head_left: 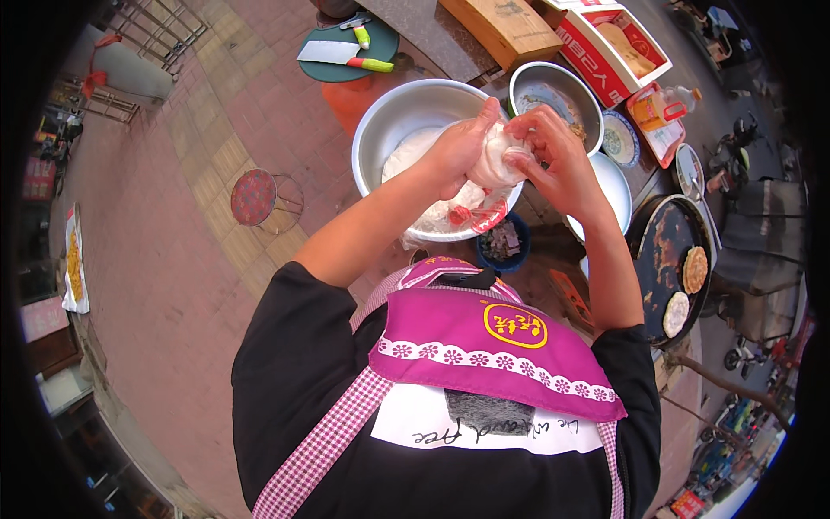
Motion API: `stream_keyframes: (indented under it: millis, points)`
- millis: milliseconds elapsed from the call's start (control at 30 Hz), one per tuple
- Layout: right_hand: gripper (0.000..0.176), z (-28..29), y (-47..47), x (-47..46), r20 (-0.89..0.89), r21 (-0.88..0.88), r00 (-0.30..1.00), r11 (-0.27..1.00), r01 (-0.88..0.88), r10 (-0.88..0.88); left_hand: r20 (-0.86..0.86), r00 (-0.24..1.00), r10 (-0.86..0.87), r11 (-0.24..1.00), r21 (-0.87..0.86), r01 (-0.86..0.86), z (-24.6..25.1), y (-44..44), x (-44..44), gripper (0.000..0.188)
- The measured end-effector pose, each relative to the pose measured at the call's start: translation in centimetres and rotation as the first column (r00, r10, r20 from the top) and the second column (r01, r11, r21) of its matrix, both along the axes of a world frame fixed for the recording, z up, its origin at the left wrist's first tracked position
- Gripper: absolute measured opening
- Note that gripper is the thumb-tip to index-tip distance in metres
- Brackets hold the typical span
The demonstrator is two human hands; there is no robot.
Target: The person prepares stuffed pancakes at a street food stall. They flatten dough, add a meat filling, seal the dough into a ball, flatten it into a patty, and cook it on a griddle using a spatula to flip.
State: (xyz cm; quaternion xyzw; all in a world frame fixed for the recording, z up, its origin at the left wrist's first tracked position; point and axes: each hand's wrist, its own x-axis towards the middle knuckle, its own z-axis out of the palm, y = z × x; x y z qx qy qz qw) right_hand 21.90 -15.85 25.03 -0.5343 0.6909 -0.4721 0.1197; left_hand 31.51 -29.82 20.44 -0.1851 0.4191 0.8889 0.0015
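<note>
Above a large steel bowl [378,123], my left hand [459,156] cups a soft piece of white dough [496,162]. My right hand [557,152] pinches the dough's upper edge with thumb and fingertips. Beneath my hands the bowl holds more white dough [415,152], and a clear plastic bag with red print [487,216] lies at its near rim. To the right of my hands is a smaller steel bowl [541,87] with some brownish filling [577,133] in it, partly hidden by my right hand.
A round black griddle [661,272] at right carries a browned flatbread [695,269] and a paler one [676,314]. A white plate [613,188] sits beside it. A cleaver [329,52] lies on a green board [314,71] at top left. A stool [253,197] stands left.
</note>
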Motion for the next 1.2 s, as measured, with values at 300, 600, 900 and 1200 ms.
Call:
stream_keyframes:
  millis: [300, 600, 900, 1200]
  points:
    - [0.014, 1.4, -0.1, -0.6, 0.728, -0.134, 0.682, 0.991, 0.031, 0.077, -0.411, 0.844, 0.344, 0.861, -0.219, -0.458, 3.8, -1.6, -1.0, 0.093]
    - [0.021, -0.5, -0.2, -1.6, -0.096, 0.143, 0.990, 0.986, -0.090, 0.104, 0.020, 0.998, 0.062, 0.966, 0.250, -0.065, -0.7, 1.2, -1.7, 0.062]
    - [0.029, -2.9, 1.0, -2.3, 0.558, 0.079, 0.830, 0.996, -0.033, -0.016, -0.029, 0.997, 0.073, 0.926, 0.373, -0.057, -3.1, 0.6, -2.9, 0.051]
    - [0.026, -3.3, 1.5, -2.8, 0.095, 0.245, 0.995, 0.968, -0.054, 0.032, -0.049, 0.998, -0.031, 0.985, 0.169, 0.039, -2.9, 0.6, -2.0, 0.054]
